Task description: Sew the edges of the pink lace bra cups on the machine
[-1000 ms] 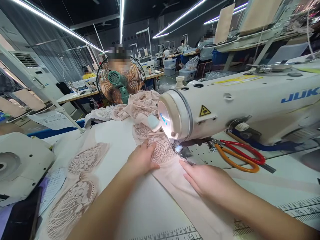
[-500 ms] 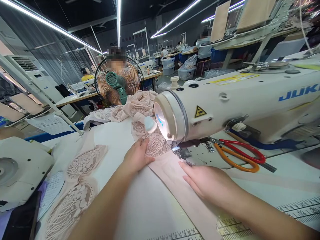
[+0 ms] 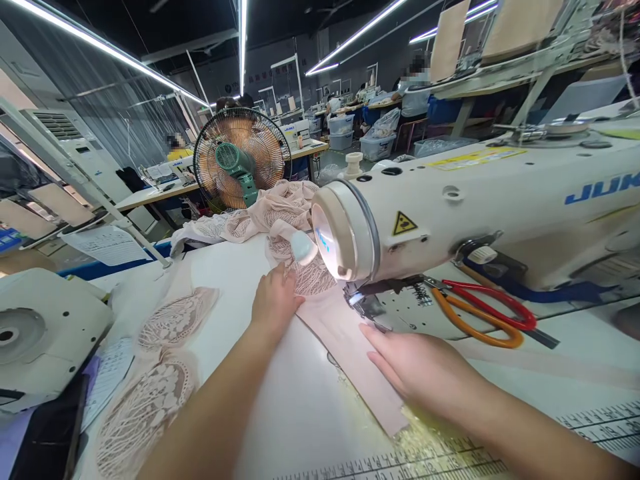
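A pale pink fabric strip (image 3: 350,347) with a lace section runs under the presser foot (image 3: 365,305) of a white JUKI sewing machine (image 3: 475,200). My left hand (image 3: 274,300) lies flat with fingers stretched on the lace part, left of the needle. My right hand (image 3: 417,367) rests flat on the plain strip just in front of the presser foot, fingers pointing toward it. The strip's near end shows beside my right wrist. Sewn pink lace (image 3: 280,213) is heaped behind the machine head.
Orange and red scissors (image 3: 480,313) lie on the machine bed at right. Two lace pieces (image 3: 160,360) lie on the table at left, near a white machine part (image 3: 45,333). A fan (image 3: 243,160) stands behind. Other people work at far tables. A printed ruler (image 3: 425,460) edges the table front.
The fabric strip has fed away through the machine, so its near end has come into view. My left hand has slid away with the lace; my right hand stayed in place.
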Demonstrator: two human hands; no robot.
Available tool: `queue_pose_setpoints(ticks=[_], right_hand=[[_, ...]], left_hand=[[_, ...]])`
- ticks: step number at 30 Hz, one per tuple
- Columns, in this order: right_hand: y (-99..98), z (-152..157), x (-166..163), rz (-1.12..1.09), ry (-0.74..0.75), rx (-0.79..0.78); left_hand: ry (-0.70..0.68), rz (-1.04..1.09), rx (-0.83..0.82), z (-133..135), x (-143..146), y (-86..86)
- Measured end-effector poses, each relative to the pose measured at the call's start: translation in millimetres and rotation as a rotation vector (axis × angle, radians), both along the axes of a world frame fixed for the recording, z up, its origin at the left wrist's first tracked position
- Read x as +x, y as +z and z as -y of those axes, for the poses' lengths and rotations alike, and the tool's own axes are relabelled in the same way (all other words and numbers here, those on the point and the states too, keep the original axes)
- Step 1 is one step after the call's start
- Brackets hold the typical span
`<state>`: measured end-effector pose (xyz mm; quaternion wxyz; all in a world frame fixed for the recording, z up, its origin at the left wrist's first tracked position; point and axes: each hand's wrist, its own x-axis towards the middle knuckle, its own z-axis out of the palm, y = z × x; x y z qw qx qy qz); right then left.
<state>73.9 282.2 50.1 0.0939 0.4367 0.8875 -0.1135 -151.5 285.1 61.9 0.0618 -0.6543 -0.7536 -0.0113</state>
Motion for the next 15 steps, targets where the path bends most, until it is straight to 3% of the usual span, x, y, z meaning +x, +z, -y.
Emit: queue_pose_setpoints(ticks=[3,5,7,10,15], right_hand=[[-2.9,1.8,5.4,-0.065,0.036,0.008],[-9.1,5.0,15.1,-0.140,0.076,-0.001],[-17.1,10.1,29.7,-0.203,0.120,-0.020],[-25.9,19.2,54.1,-0.268,0.205,0.008],[-28.1,26.2,71.9,-0.316,0.295,0.079]], left_hand=[[-0.239,0.067,0.014,19.3,29.4,2.3],[-0.513,0.140,-0.078,35.6,51.9,1.4],[-0.695,0.160,-0.190,48.6,69.5,-0.8],[-0.820,0.079,-0.284,56.4,80.1,-2.5],[-0.874,-0.027,-0.310,52.8,73.6,3.8]])
